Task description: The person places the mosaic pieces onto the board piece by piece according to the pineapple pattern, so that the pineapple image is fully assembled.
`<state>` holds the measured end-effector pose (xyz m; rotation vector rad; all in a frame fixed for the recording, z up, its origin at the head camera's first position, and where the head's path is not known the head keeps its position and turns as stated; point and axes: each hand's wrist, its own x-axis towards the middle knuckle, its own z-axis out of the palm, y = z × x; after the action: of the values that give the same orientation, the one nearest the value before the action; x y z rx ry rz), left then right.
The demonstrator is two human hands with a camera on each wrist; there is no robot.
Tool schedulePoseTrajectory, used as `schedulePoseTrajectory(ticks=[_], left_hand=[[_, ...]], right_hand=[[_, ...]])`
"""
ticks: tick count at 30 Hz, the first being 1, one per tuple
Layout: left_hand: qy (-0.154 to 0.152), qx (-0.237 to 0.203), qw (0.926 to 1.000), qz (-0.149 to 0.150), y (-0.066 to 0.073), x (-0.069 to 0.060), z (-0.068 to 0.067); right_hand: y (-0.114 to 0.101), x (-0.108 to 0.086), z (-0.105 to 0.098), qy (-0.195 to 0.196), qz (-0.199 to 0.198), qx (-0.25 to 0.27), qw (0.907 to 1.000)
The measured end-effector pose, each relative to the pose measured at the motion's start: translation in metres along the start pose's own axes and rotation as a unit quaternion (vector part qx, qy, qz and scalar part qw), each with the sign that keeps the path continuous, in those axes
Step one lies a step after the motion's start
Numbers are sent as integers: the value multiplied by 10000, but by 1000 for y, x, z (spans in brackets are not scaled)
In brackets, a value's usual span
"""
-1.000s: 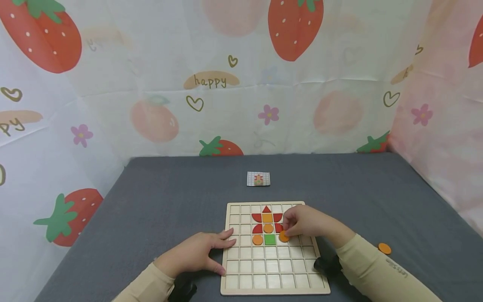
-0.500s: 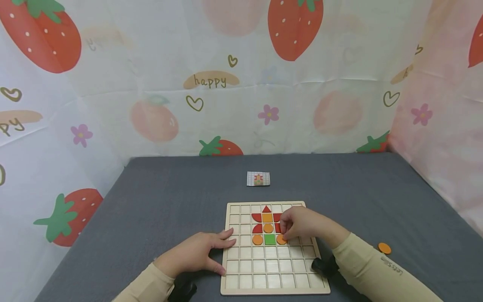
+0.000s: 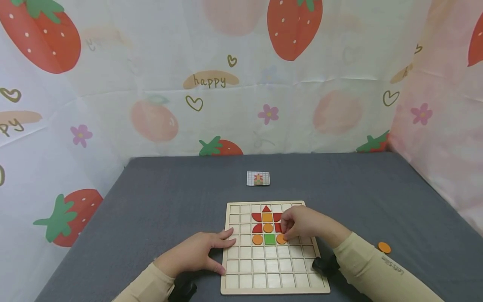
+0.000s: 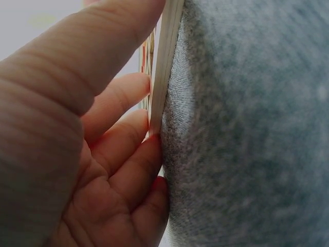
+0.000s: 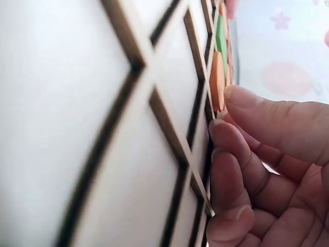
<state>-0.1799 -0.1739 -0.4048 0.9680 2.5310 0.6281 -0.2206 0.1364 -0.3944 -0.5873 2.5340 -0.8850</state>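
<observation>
A wooden grid board (image 3: 275, 291) lies on the grey cloth in the head view. My right hand (image 3: 307, 222) pinches an orange disc (image 3: 281, 239), which sits in the cell right of a green square (image 3: 269, 239). In the right wrist view the thumb touches that disc's edge, fingers curled beside it. My left hand (image 3: 196, 251) rests against the board's left edge, its thumb and fingers spread. Above the green square are another orange disc (image 3: 268, 228), an orange square (image 3: 267, 217) and a red triangle (image 3: 266, 209). Red rounded pieces (image 3: 256, 217) flank them; those at right are partly hidden.
Behind the board lies a small pattern card (image 3: 258, 178). A loose orange disc (image 3: 384, 247) is on the grey cloth (image 3: 181, 193) beyond my right forearm. A printed fabric backdrop (image 3: 226, 117) borders the table's far edge.
My right hand has moved slightly left with the orange disc, which went from overlapping the cell's right side into the cell. The left hand has stayed put.
</observation>
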Motion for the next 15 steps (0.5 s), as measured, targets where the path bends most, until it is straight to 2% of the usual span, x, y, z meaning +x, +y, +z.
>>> schedulePoseTrajectory(ticks=[7,11,15], left_hand=[[-61,12,10000,-67,1,1,0],[-58,33,10000,-70,1,1,0],[-42,55,10000,-53,1,1,0]], right_hand=[[9,-11,-20,127,-139,157,9997],[14,-21,-33,195,4,221,9996],[20,-32,-43,162,-31,230,9996]])
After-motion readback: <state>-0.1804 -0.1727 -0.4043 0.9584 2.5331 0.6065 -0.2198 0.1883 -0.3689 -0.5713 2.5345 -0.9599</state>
